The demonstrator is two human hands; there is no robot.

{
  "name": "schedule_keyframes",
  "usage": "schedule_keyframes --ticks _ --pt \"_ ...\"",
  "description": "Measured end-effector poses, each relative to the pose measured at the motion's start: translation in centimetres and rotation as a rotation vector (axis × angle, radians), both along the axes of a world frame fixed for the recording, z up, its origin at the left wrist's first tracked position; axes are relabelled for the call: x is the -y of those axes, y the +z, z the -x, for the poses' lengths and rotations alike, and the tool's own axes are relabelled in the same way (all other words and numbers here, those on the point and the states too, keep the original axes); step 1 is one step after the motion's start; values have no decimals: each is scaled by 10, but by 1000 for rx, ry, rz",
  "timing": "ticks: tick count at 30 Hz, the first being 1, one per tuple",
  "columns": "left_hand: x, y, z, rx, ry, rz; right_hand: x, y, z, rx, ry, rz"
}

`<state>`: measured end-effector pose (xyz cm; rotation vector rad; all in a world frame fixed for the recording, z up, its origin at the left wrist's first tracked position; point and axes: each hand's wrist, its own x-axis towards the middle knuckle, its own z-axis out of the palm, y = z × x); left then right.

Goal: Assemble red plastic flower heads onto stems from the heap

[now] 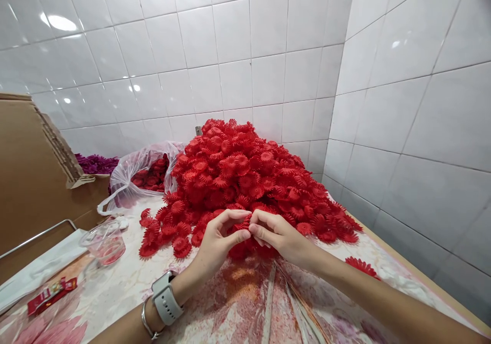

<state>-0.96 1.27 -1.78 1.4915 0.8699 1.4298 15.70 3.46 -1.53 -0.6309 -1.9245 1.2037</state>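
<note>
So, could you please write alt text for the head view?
A person's left hand and right hand are close together, red petals showing between them, in front of a large heap of red flower pieces on a flowered table covering. To the left are a clear plastic cup and a plastic bag of red pieces; white tiled walls stand behind.

On the tablecloth, the flower pile lies right of the bag, before the wall.

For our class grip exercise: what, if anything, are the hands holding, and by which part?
It cannot be told: red petals show between left hand and right hand, perhaps only the pile behind.
</note>
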Motion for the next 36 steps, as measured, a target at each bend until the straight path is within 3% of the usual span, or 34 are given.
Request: schedule_keyframes --ticks 12,19,25,30,33,36 --pt "1 -2 -1 -20 -13 -28 2 1 1 50 -53 -45" --pt "-3 2 2 -234 -4 9 4 5 1 -44 -118 49" --pt "6 8 3 -450 -18 -12 6 6 2 -86 -46 129" --pt "24 15 -5 -603 43 -169 12 2 5 -53 -39 90" --pt "30 17 -8 -561 1 -149 12 7 3 -6 -52 67" --pt "31 19 -9 -465 -60 -82 7 13 -2 -67 77 179"
